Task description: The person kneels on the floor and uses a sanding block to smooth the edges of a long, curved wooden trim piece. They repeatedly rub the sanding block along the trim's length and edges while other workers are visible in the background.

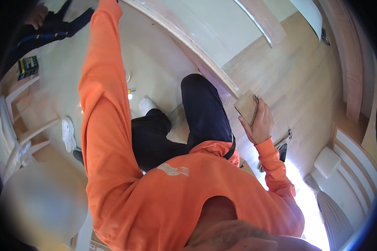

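My right hand [262,122] grips a flat tan block [246,108], which looks like wood, with its fingers along one edge. A small dark metal piece shows by the fingertips. The block is at the near end of a long wooden panel edge [207,64]; whether they touch I cannot tell. My left arm, in an orange sleeve [105,62], reaches to the top edge of the view, and my left hand is out of view. My knees in dark trousers [204,106] are bent beside the panel.
Another person's hand [37,15] and dark-clothed legs are at top left. A dark box [28,67], a pale chair [15,138] and a white shoe [69,135] stand at left. On the wood floor at right lie a hammer [284,137] and dark shoes [282,152]. A curtain [331,210] hangs at lower right.
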Tool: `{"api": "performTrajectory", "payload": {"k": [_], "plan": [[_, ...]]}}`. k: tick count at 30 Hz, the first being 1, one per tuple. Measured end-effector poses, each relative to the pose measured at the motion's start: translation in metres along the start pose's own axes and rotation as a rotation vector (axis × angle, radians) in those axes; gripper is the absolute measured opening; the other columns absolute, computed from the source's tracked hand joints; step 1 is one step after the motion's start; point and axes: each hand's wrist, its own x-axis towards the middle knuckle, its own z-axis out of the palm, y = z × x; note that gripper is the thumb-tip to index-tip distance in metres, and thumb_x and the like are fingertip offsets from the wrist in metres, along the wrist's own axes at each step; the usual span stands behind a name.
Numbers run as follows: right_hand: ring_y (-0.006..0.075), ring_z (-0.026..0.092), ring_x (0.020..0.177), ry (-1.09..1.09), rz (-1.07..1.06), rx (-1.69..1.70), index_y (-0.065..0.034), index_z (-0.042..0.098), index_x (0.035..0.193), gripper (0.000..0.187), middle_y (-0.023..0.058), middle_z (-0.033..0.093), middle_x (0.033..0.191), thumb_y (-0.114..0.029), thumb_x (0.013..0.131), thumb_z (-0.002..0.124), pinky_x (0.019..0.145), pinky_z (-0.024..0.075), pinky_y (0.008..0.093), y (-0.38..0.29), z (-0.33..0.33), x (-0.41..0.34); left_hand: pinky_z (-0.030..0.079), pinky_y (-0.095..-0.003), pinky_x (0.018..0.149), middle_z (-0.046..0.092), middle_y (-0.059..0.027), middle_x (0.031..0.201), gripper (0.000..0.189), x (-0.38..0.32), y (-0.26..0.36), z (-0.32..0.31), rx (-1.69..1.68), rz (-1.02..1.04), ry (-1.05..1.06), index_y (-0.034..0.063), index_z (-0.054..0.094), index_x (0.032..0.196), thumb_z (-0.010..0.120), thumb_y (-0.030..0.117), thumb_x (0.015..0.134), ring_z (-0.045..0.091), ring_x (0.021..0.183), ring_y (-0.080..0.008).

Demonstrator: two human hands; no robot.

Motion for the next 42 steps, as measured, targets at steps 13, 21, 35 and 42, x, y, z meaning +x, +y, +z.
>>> {"api": "performTrajectory", "payload": {"k": [13, 21, 35, 42], "plan": [[0.0372, 0.061, 0.101, 0.048, 0.002, -0.086, 0.0050, 0.039, 0.139, 0.083, 0.0218, 0.057, 0.116, -0.047, 0.083, 0.071, 0.083, 0.0514, 0.0442, -0.087, 0.019, 0.109, 0.039, -0.0391, 0.107, 0.051, -0.0184, 0.133, 0.075, 0.044, -0.069, 0.001, -0.106, 0.297, 0.081, 0.0004, 0.033, 0.147, 0.050, -0.007, 0.074, 0.050, 0.124, -0.0315], [0.0377, 0.061, 0.103, -0.010, -0.032, -0.043, 0.0003, 0.041, 0.139, 0.080, 0.0185, 0.057, 0.125, -0.047, 0.081, 0.072, 0.089, 0.0500, 0.0438, -0.161, 0.035, 0.202, 0.041, -0.0428, 0.107, 0.048, -0.0180, 0.136, 0.076, -0.010, -0.028, 0.025, 0.092, 0.210, 0.113, 0.0014, 0.029, 0.146, 0.058, -0.005, 0.076, 0.050, 0.123, -0.0326], [0.0337, 0.064, 0.105, 0.166, -0.042, 0.016, -0.0011, 0.051, 0.130, 0.073, 0.0166, 0.064, 0.117, -0.047, 0.079, 0.075, 0.089, 0.0524, 0.0427, -0.156, 0.049, 0.215, 0.048, -0.0504, 0.101, 0.043, -0.0221, 0.143, 0.093, 0.029, -0.025, 0.015, 0.161, -0.233, -0.032, 0.0070, 0.017, 0.152, 0.051, -0.019, 0.070, 0.055, 0.119, -0.0332], [0.0362, 0.059, 0.114, 0.081, 0.137, -0.054, -0.0034, 0.043, 0.139, 0.085, 0.0152, 0.059, 0.126, -0.043, 0.074, 0.080, 0.094, 0.0495, 0.0463, -0.039, 0.015, 0.021, 0.050, -0.0430, 0.078, 0.056, -0.0144, 0.097, 0.048, 0.071, -0.067, -0.017, 0.251, -0.329, 0.090, 0.0016, 0.040, 0.121, 0.060, -0.001, 0.078, 0.056, 0.086, -0.0261]]}}
